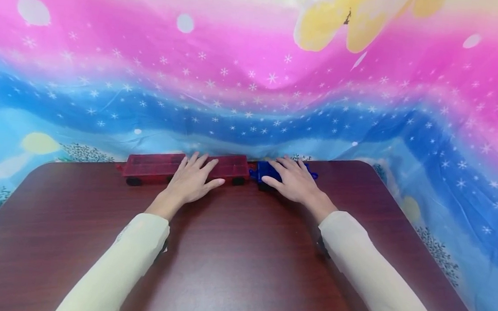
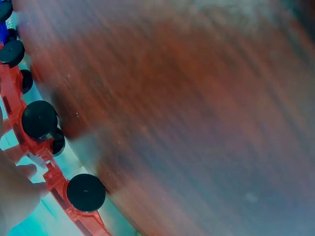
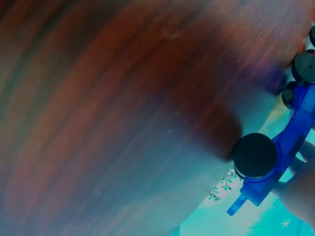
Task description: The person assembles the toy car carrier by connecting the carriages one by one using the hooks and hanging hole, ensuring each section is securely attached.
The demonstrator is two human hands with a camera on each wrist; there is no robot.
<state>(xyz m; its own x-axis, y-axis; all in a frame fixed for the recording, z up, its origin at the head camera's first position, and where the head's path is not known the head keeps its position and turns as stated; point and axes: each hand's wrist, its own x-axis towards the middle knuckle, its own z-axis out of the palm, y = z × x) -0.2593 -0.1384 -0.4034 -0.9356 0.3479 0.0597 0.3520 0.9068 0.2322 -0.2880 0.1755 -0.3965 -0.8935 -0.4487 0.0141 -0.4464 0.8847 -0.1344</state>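
Two see-through red toy train cars, the left one (image 1: 153, 165) and the right one (image 1: 233, 166), stand in a row with a blue toy train car (image 1: 265, 169) along the table's far edge. Spread over the red pair, my left hand (image 1: 190, 182) rests where they meet, with its fingers extended. In the left wrist view its fingertips touch the side of the red car (image 2: 14, 98). My right hand (image 1: 294, 181) lies over the blue car, fingers spread, and hides much of it. The right wrist view shows the blue car's side (image 3: 295, 130) and black wheel (image 3: 254, 155).
The dark brown wooden table (image 1: 232, 261) has rounded far corners. Right behind the cars hangs a pink and blue patterned cloth (image 1: 253, 97), which also runs along the right side. A small blue loop (image 1: 314, 176) sticks out at the blue car's right end.
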